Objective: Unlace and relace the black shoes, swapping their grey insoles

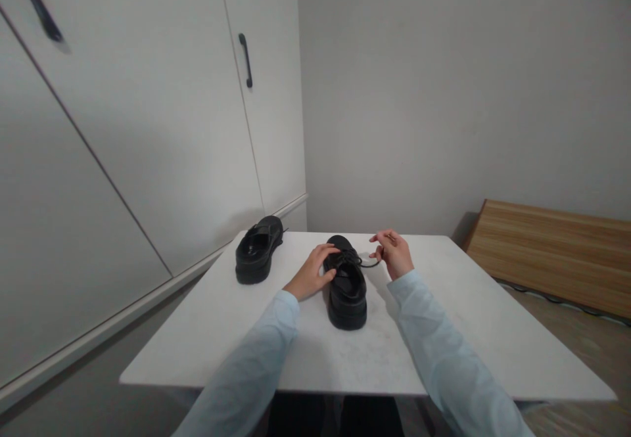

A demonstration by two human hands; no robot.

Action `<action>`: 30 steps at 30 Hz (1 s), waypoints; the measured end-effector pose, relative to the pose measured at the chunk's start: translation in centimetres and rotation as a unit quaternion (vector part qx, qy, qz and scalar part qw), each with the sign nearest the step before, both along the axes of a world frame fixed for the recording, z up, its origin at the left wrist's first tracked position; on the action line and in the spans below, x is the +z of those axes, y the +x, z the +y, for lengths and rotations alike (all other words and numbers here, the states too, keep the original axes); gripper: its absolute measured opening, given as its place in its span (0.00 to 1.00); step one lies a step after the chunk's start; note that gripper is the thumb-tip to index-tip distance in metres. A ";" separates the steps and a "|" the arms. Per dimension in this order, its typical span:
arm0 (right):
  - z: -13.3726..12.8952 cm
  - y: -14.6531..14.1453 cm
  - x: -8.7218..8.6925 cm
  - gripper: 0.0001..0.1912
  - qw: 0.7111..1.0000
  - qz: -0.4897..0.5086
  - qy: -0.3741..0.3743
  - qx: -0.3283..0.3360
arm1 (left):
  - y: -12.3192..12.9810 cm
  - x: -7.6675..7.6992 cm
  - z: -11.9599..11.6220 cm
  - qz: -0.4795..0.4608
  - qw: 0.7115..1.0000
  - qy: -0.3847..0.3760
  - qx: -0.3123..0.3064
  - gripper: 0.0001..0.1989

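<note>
A black lace-up shoe (348, 307) stands on the white table in front of me, its toe facing away and its opening towards me. My left hand (314, 271) grips its left side, fingers over the upper near the laces and thumb by the opening. To the right of the shoe, my right hand (393, 253) is raised a little, its lower fingers curled on a black shoelace (369, 265) that runs out from the shoe. The index finger and thumb look loosely bent. A matching black shoe (254, 273) stands farther left, touched by neither hand.
The white table (444, 332) has its far edge near a grey wall (444, 95). White cabinet doors (148, 128) with dark handles (245, 61) rise along the left. A wood-grain panel (557, 253) is at the right, beyond the table, with a dark cable (552, 299) below it.
</note>
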State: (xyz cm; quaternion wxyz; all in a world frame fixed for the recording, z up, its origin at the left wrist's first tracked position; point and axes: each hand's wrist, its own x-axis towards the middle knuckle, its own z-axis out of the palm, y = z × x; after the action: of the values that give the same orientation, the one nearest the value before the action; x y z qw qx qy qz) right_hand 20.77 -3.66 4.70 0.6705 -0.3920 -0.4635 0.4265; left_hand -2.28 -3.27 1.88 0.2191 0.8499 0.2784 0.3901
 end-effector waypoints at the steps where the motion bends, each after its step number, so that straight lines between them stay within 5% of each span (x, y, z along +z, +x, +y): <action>1: 0.2 -0.1 -0.2 0.14 0.999 -0.047 -0.003 -0.027 | 0.1 0.1 -0.1 -0.002 1.000 -0.003 0.005 0.20; 5: 0.5 -0.7 -1.0 0.08 0.974 -0.218 0.032 -0.052 | 0.4 0.6 -0.5 -0.034 0.999 -0.007 0.040 0.17; 10: -0.2 -1.5 -1.0 0.09 0.940 -0.307 0.106 0.100 | 0.6 1.3 -0.8 -0.075 0.993 0.021 0.090 0.14; 14: -0.8 -2.4 -1.0 0.13 0.919 -0.352 0.139 0.111 | 1.0 1.4 -1.1 -0.085 0.991 0.038 0.095 0.11; 21: -1.0 -3.6 -1.3 0.10 0.942 -0.322 0.097 0.027 | 1.9 1.3 -1.5 -0.066 0.995 0.031 0.073 0.09; 30: -1.1 -3.0 -0.8 0.08 0.944 -0.284 0.134 0.099 | 1.9 1.1 -1.1 -0.074 0.995 0.005 0.073 0.10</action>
State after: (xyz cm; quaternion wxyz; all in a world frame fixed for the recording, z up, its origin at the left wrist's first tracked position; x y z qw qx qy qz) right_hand 17.74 -4.72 3.94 0.5119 -0.3557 -0.7240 0.2954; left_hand -0.35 -4.39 2.95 0.2057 0.7970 0.3209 0.4685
